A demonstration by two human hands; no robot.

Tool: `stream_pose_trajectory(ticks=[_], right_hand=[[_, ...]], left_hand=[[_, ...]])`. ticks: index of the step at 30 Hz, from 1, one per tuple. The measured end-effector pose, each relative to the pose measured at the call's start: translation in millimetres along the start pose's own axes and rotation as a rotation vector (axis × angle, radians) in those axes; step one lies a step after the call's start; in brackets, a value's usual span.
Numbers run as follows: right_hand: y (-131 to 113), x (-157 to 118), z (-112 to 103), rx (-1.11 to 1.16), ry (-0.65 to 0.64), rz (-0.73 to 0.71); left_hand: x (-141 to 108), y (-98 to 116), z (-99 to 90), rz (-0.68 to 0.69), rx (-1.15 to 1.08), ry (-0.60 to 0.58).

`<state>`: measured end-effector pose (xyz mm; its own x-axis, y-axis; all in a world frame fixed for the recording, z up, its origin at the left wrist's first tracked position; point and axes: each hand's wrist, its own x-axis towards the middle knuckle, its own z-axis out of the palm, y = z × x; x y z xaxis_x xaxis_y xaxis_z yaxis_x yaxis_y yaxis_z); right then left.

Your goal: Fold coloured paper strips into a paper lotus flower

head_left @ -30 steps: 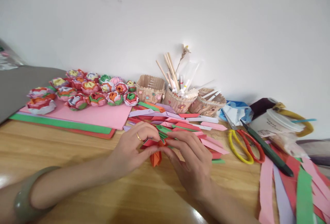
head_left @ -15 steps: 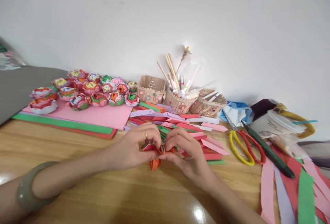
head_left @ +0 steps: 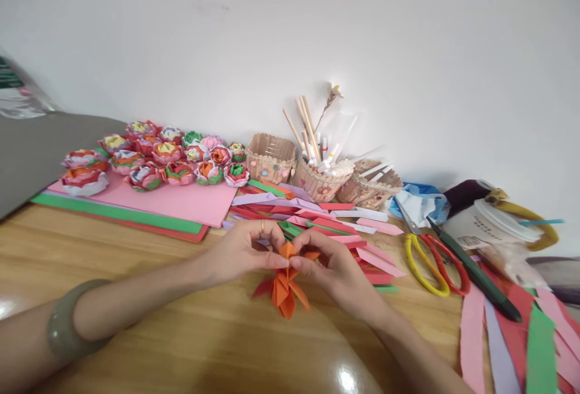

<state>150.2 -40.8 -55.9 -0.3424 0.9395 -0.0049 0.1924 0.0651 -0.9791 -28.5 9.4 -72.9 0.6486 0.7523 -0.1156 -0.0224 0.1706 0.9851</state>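
Observation:
A folded paper flower (head_left: pixel 283 291), mostly orange with a bit of red at its left, hangs between my two hands over the wooden table. My left hand (head_left: pixel 247 252), wearing a ring, pinches its upper part between thumb and fingers. From the other side my right hand (head_left: pixel 328 270) pinches the same upper part, thumb close to the left thumb. Orange petals point down below the fingertips. Just behind the hands lies a pile of folded paper strips (head_left: pixel 312 213) in red, pink, lilac, white and green.
Several finished paper flowers (head_left: pixel 167 152) sit on stacked paper sheets (head_left: pixel 190 203) at the left. Decorated baskets (head_left: pixel 270 161) stand along the wall, one with sticks and markers. Scissors (head_left: pixel 437 267), a dark green pen-like tool (head_left: pixel 475 273), a white tub (head_left: pixel 492 225) and loose strips (head_left: pixel 541 345) lie right.
The paper flower has been turned, so its orange petals now face me and hang lower. Both hands keep pinching it. The whole view has shifted slightly.

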Motion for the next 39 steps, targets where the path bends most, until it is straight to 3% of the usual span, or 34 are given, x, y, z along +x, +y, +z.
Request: stream_pose_trajectory(ticks=[6, 15, 20, 22, 24, 26, 30, 33, 39], right_hand=[[6.7, 1.7, 0.1, -0.006, 0.028, 0.029], [4.6, 3.2, 2.6, -0.228, 0.123, -0.084], [10.4, -0.2, 9.9, -0.612, 0.272, -0.304], [13.9, -1.7, 13.2, -0.807, 0.33, -0.475], [15.9, -2.1, 15.6, -0.905, 0.379, -0.557], [15.9, -0.8, 16.1, -0.85, 0.391, -0.44], [12.9, 5.2, 12.3, -0.614, 0.263, -0.075], [11.9, 8.4, 9.2, -0.515, 0.177, -0.006], [12.7, 6.1, 10.6, -0.443, 0.23, -0.003]], left_hand=[[2.4, 0.4, -3.3, 0.008, 0.055, 0.015], [1.0, 3.5, -3.9, -0.023, 0.08, 0.005], [0.2, 1.2, -2.3, 0.047, 0.203, 0.076], [-2.5, 0.1, -1.6, 0.147, 0.358, 0.126], [-5.2, -0.8, -1.0, 0.308, 0.549, 0.161], [-5.6, -1.7, -1.1, 0.356, 0.643, 0.181], [1.7, -5.2, -4.0, 0.064, 0.479, 0.151], [7.7, -7.8, -7.4, -0.027, 0.416, 0.086], [7.7, -0.3, -8.9, -0.043, 0.363, 0.051]])
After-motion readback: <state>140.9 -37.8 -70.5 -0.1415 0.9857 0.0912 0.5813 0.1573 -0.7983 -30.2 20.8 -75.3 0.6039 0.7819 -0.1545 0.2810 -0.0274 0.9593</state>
